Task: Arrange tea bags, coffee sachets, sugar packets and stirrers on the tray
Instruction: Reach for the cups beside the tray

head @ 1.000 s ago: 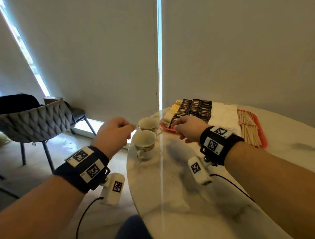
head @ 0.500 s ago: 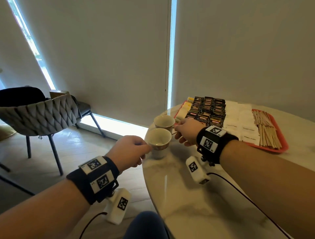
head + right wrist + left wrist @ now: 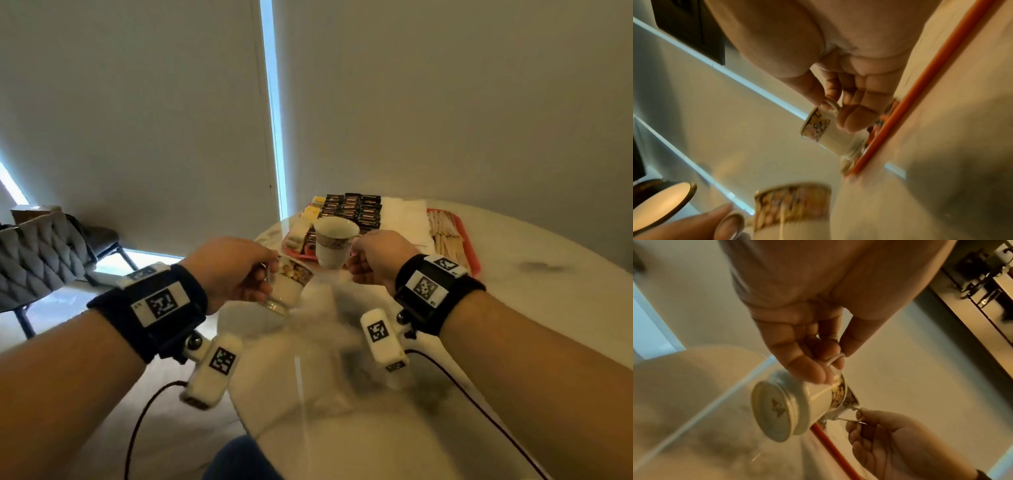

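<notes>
Left hand (image 3: 228, 270) is holding left cup (image 3: 289, 286) by its handle, tilted, sitting at 9 o'clock of right cup (image 3: 334, 247), just beside it. Right hand (image 3: 376, 260) is pinching right cup's handle at its 3 o'clock. Both cups are hanging above table (image 3: 513, 342). Tray (image 3: 469, 246) is lying at 12 o'clock behind them, holding sachets (image 3: 352, 209) at 9 o'clock and stirrers (image 3: 443, 233) at 3 o'clock.
</notes>
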Action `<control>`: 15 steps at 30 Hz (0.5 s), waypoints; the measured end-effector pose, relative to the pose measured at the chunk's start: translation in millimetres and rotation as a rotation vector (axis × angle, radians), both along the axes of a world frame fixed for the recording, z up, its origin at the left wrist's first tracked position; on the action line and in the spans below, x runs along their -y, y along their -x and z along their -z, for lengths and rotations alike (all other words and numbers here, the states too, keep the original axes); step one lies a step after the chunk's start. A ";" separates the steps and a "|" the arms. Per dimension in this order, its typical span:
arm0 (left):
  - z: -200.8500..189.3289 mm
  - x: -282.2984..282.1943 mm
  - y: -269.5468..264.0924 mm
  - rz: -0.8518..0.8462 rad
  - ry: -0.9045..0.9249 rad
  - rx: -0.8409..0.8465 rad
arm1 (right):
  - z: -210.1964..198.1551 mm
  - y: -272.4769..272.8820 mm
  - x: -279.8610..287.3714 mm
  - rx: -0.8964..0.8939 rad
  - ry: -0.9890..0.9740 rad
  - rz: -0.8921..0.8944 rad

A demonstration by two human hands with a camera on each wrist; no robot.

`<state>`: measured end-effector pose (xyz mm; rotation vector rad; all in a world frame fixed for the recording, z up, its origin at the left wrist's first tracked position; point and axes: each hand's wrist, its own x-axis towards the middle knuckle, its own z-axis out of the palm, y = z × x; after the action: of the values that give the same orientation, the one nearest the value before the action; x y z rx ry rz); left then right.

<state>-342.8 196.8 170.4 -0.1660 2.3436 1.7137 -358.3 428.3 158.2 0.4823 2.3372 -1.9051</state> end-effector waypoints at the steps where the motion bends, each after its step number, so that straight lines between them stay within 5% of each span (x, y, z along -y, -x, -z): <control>1: -1.3 -17.4 4.4 0.024 -0.023 0.003 | -1.5 -4.7 -16.2 -0.017 0.010 0.036; 10: -7.3 -212.7 17.8 0.341 -0.106 0.102 | -5.1 -54.9 -186.1 -0.056 -0.026 0.415; 15: -0.8 -312.5 23.0 0.355 -0.161 0.172 | 5.7 -63.4 -263.1 -0.016 -0.044 0.532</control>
<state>-365.8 509.3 171.2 0.1200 1.9629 1.6294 -294.9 691.5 152.5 1.1991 2.4383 -2.0504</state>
